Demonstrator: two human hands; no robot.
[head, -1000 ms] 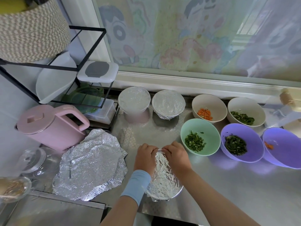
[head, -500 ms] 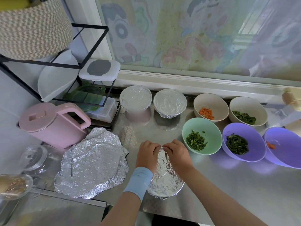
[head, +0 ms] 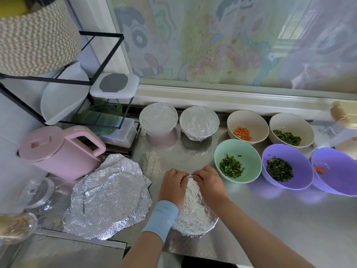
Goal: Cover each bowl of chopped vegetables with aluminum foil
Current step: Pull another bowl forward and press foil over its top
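Observation:
A bowl wrapped in aluminum foil [head: 195, 211] stands at the counter's front edge. My left hand [head: 172, 186] and my right hand [head: 209, 183] curl over its far rim and pinch the foil there. Two foil-covered bowls [head: 158, 117] [head: 199, 120] stand at the back. Uncovered are a green bowl [head: 237, 151] of chopped greens, a beige bowl [head: 247, 122] of carrot, a beige bowl [head: 289, 124] of greens, a purple bowl [head: 286, 169] of greens and a purple bowl [head: 336, 171] of carrot. A stack of loose foil sheets [head: 108, 198] lies to the left.
A pink kettle [head: 56, 151] stands left of the foil sheets, with a glass lid [head: 36, 192] in front. A black wire rack [head: 81, 78] holds a plate, containers and a woven basket [head: 34, 33]. A window sill [head: 231, 95] runs behind the bowls.
Both hands stay on the far rim of the foil-wrapped bowl, with only small finger movement. The view has shifted slightly.

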